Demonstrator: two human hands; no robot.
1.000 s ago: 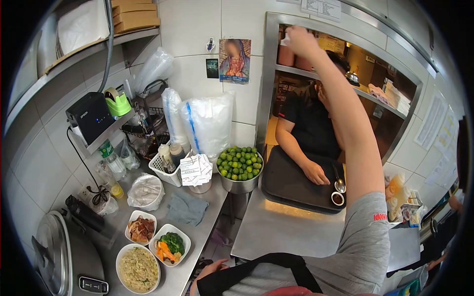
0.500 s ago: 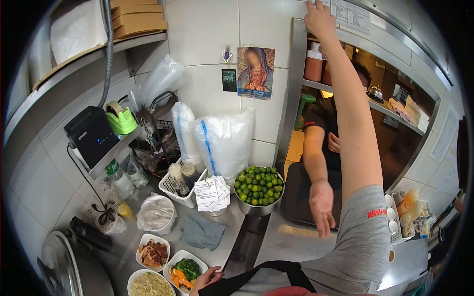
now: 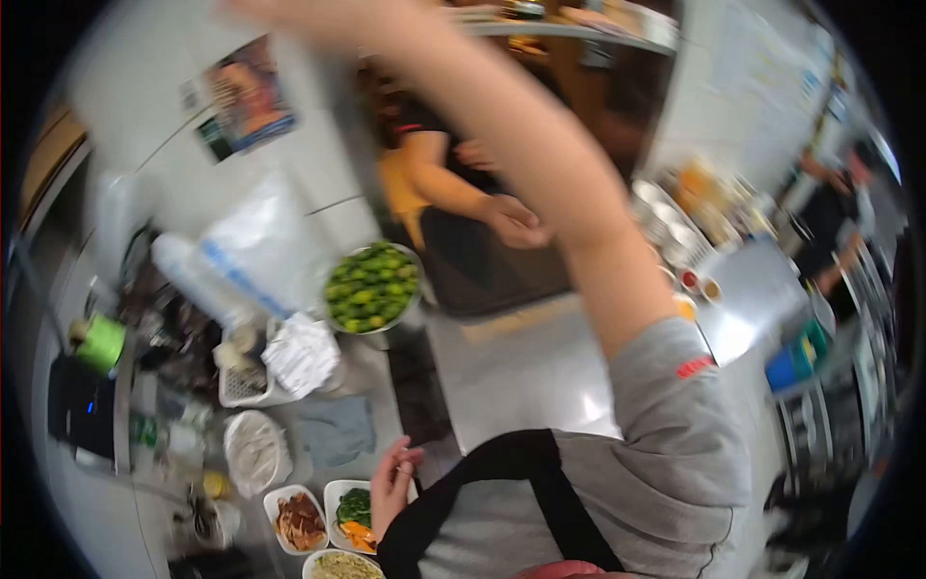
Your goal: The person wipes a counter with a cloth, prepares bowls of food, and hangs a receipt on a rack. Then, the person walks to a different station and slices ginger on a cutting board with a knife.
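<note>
My right arm reaches up across the view, and my right hand (image 3: 275, 12) is smeared by motion at the top edge, so its fingers cannot be made out. Down by my apron, my left hand (image 3: 393, 482) has loosely bent fingers, apart, with nothing visible in them. It is beside a white bowl holding dark greens (image 3: 355, 507) and orange vegetable pieces (image 3: 358, 536). Close by are a bowl of browned, sliced food (image 3: 301, 523) and a bowl of pale grains (image 3: 340, 567). A grey-blue cloth (image 3: 338, 430) lies on the counter beyond them.
A metal bowl of green citrus fruit (image 3: 373, 288) stands near crumpled paper slips (image 3: 301, 355) and a white basket (image 3: 241, 386). Across the counter, a co-worker's hand (image 3: 516, 222) is above a dark tray (image 3: 487, 265). Cups and bottles (image 3: 675, 227) stand at right.
The view has swung right and tilted. My right hand has come away from the paper slips on the upper rail. The co-worker's hand, stretched out before, now looks more curled.
</note>
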